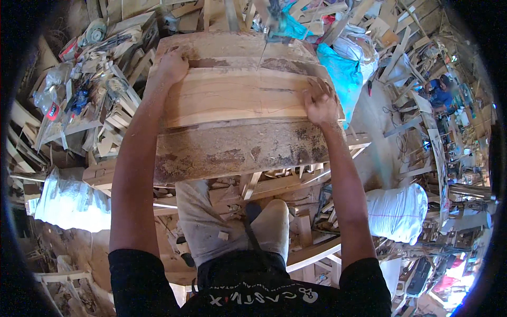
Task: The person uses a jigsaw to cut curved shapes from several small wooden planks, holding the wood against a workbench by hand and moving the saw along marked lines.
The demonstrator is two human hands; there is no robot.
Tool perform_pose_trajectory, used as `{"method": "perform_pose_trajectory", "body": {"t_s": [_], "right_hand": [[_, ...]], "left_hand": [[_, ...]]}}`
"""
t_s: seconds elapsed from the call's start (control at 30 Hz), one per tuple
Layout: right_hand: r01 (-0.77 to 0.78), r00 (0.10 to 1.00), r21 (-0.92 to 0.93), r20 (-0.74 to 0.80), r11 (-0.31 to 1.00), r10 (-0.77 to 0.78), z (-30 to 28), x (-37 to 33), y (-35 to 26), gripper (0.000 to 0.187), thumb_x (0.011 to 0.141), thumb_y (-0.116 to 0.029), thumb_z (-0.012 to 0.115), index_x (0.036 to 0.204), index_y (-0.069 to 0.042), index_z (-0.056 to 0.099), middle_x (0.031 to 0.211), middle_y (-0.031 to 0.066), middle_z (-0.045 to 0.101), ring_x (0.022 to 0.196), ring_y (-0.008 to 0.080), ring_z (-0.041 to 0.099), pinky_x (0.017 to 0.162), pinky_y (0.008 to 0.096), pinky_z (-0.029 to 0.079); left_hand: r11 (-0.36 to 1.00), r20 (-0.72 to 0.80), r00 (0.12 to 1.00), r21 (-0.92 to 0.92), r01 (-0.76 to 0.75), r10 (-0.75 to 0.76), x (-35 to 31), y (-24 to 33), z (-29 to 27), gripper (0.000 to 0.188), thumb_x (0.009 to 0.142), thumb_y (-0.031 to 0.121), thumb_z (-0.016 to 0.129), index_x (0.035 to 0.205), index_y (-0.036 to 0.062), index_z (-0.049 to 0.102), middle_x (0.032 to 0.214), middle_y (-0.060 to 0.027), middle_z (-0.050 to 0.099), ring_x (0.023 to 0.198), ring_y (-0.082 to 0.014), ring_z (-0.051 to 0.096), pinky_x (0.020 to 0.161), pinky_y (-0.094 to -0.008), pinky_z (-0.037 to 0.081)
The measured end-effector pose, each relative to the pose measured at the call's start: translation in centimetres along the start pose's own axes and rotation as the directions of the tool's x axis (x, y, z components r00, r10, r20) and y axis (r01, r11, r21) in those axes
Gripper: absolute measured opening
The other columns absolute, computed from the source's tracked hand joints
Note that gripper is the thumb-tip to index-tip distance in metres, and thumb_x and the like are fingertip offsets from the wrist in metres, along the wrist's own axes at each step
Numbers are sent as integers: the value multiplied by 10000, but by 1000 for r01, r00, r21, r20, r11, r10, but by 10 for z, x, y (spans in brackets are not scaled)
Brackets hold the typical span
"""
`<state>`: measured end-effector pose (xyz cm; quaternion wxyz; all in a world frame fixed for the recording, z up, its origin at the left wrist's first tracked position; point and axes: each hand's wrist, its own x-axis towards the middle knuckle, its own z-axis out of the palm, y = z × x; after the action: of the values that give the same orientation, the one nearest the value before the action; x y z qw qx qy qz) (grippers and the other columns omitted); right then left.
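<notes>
A pale wooden board [232, 98] with curved pencil lines and dark cracks lies flat across a worn, dusty work table [237, 148]. My left hand [173, 66] grips its left end near the far corner, fingers curled over. At the right end my right hand [320, 103] holds the board with bent fingers, the fingertips partly hidden. Between my hands, a thin saw blade [262, 55] comes down from a machine head [275, 24] to the board's far edge. Whether it has entered the wood, I cannot tell.
Wood offcuts [119, 95] are heaped at the left, with a clear plastic bottle [53, 108] among them. A turquoise sack [340, 74] touches the table's right side. White sacks [398, 211] stand lower right and left. A person in blue [439, 92] sits far right.
</notes>
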<state>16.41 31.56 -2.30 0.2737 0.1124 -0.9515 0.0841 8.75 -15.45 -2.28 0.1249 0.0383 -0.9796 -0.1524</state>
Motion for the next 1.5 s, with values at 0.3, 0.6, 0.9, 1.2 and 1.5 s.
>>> {"method": "perform_pose_trajectory", "body": {"t_s": [0.3,0.6,0.9,1.2,1.5], "right_hand": [[34,999,-22,-26,999,-35,-4,2,-2,464,975,-370,613,1389,-163,638,1465,177,588,1363,415,525,1148,525,416],[39,999,-32,0,999,-39,-4,7,-5,476,972,-365,616,1406,-169,626,1471,180,582,1380,414,508,1151,531,411],[31,998,52,46,998,-33,6,12,8,562,987,-477,558,1467,-186,579,1536,204,515,1443,449,438,1174,634,338],[71,997,0,17,997,-71,5,14,6,489,992,-384,610,1430,-165,605,1500,179,559,1409,414,479,1178,523,392],[100,994,39,49,994,-102,3,23,1,485,1003,-376,601,1437,-160,608,1524,197,538,1422,426,466,1192,503,386]], "left_hand": [[993,-107,987,-3,-118,117,2,-7,6,481,954,229,576,1377,1,600,1389,-290,602,1363,-422,524,1156,-492,433],[999,-46,999,30,-28,30,6,-7,3,497,956,250,553,1394,18,592,1382,-297,610,1346,-445,543,1172,-500,421],[990,-245,961,90,-106,125,8,-14,19,401,993,291,542,1311,73,653,1195,-291,700,1145,-474,656,1036,-548,504],[1000,4,1000,5,16,-16,9,-10,10,565,987,323,524,1493,70,528,1527,-255,507,1470,-418,418,1218,-566,338],[996,-180,984,87,31,-15,10,-37,29,514,1043,455,502,1442,139,577,1500,-243,544,1410,-472,468,1195,-569,362]]}}
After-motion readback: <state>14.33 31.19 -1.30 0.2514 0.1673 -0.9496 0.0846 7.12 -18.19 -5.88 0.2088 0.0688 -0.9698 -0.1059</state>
